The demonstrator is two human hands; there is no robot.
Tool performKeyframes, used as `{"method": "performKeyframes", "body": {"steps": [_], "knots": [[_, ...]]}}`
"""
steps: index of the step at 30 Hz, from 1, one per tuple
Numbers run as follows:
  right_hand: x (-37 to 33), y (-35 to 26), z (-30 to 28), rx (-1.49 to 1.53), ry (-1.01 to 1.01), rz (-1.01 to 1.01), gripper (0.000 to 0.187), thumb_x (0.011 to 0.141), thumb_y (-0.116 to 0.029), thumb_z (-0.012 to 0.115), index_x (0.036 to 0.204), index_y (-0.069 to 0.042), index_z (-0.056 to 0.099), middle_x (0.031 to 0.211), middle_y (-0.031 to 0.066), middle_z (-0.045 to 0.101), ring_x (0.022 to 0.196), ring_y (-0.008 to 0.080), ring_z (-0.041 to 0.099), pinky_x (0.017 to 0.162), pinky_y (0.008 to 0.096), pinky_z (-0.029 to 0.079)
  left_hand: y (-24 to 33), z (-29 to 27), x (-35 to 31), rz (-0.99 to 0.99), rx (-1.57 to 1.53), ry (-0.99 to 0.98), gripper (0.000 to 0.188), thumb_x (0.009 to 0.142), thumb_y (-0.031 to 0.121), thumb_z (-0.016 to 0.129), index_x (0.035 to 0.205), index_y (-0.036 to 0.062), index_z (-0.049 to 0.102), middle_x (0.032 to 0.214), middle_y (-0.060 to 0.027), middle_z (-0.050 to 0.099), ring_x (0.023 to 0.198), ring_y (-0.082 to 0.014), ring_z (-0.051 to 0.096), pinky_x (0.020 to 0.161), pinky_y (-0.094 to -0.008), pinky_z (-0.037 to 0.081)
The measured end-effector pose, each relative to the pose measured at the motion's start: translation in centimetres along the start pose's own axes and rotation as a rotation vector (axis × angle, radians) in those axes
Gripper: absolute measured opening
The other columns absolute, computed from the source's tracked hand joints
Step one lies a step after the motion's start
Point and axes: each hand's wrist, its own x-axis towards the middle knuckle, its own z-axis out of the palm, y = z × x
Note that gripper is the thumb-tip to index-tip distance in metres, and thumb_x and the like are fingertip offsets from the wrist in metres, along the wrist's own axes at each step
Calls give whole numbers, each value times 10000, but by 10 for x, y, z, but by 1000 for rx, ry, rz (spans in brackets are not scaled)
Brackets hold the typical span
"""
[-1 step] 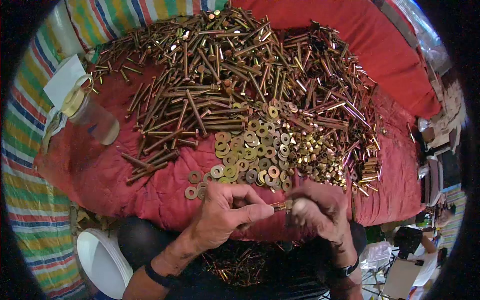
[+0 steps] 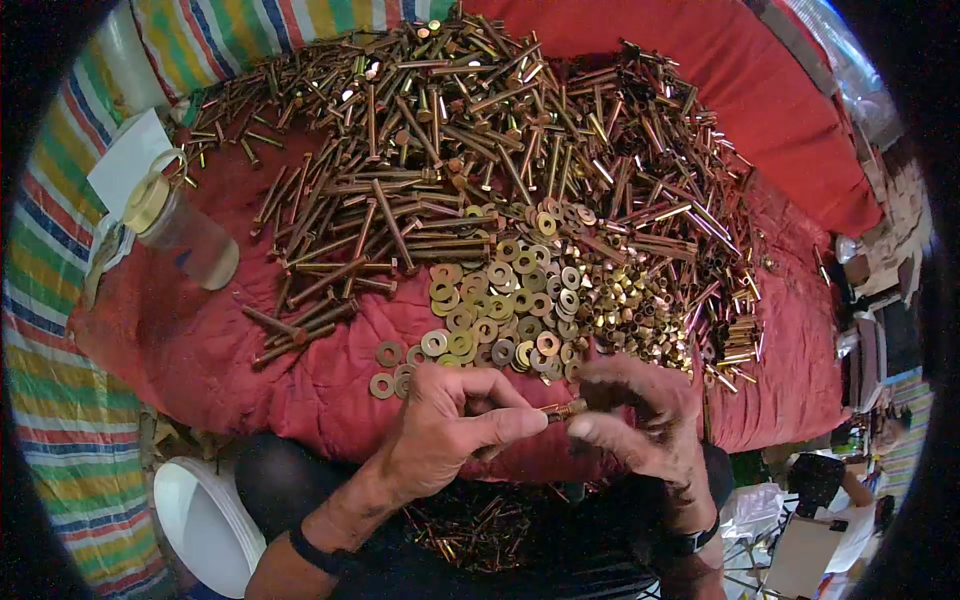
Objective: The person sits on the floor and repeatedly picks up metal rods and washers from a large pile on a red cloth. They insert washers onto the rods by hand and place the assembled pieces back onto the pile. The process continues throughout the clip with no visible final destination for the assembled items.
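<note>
My left hand (image 2: pixel 450 430) pinches a brassy bolt (image 2: pixel 566 409) between thumb and fingers. The bolt points to the right, and its far end looks thicker, perhaps with a nut on it. Around that end my right hand (image 2: pixel 650 415) is open, thumb and fingers spread apart. Just beyond the hands lies a heap of flat washers (image 2: pixel 490 328). Right of them is a pile of small cone-shaped nuts (image 2: pixel 630 305). Long bolts (image 2: pixel 345 235) lie loosely stacked behind and to the left. My left palm hides part of the held bolt.
A red padded cloth (image 2: pixel 200 350) covers the work surface. Thinner bolts and metal sleeves (image 2: pixel 640 120) pile up at the back and right. A clear jar (image 2: pixel 190 240) with a yellowish lid lies at the left. More metal pieces (image 2: pixel 475 525) lie below my hands, near white basins (image 2: pixel 205 520).
The fingers and thumb of my right hand have spread away from the bolt's end. My left hand and the bolt have stayed in place.
</note>
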Motion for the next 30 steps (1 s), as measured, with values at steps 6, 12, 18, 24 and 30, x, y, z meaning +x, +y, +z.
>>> {"method": "performKeyframes", "body": {"steps": [6, 12, 18, 24, 30], "knots": [[3, 7, 6, -77, 43, -270, 273, 880, -139, 822, 1113, -25, 737, 880, 63, 749, 707, 146, 668, 622, 275, 508, 3, 0, 1, -22, -17, -4, 205, 882, 208, 785, 842, 7, 777, 698, -10, 693, 601, -61, 588, 543, -247, 427], [-4, 3, 0, 262, -51, 168, 173, 949, -162, 770, 969, 5, 729, 754, 1, 653, 630, 105, 573, 569, 287, 457, 9, -1, -1, 5, 111, -159, 205, 914, 213, 774, 890, 9, 782, 677, -22, 677, 614, -74, 604, 566, -271, 454], [40, 36, -30, -350, 386, -93, 215, 957, -170, 740, 1083, 3, 724, 1010, 98, 730, 880, 186, 676, 786, 320, 536, 12, -21, 15, 734, 837, 229, 98, 877, 115, 734, 929, 33, 748, 856, -148, 726, 747, -363, 693, 685, -458, 551], [78, 97, -34, -1028, 391, -314, 306, 906, -155, 739, 1193, -52, 712, 1147, 127, 721, 1083, 328, 652, 934, 433, 518, 13, -79, 25, 610, 1376, 814, 227, 805, 12, 666, 1025, 31, 720, 1060, -155, 708, 1007, -365, 676, 873, -472, 545], [84, 93, -27, -1010, 370, -300, 292, 889, -140, 728, 1167, -50, 714, 1068, 130, 704, 1000, 338, 634, 897, 438, 506, 0, -78, 27, 532, 1412, 953, 234, 754, 17, 651, 983, 33, 699, 1063, -148, 642, 1006, -387, 629, 833, -507, 532]]}}
